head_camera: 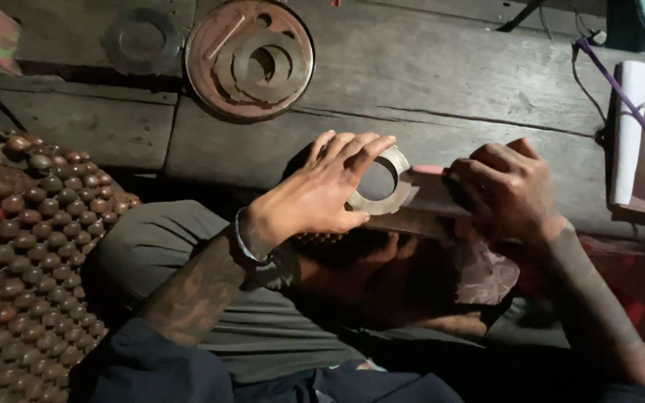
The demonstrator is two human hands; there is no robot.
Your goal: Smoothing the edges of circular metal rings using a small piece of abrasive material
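Gripping metal ring (377, 181), left hand (315, 195) fingers.

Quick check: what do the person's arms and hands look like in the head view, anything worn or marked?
Both hands are bare, no gloves. The left hand has a thin metal bangle at the wrist, and the left forearm carries dense dark tattoo patterning. A dark blue sleeve is pushed up near the elbow. The right hand shows no rings; its forearm is too dim to tell markings.
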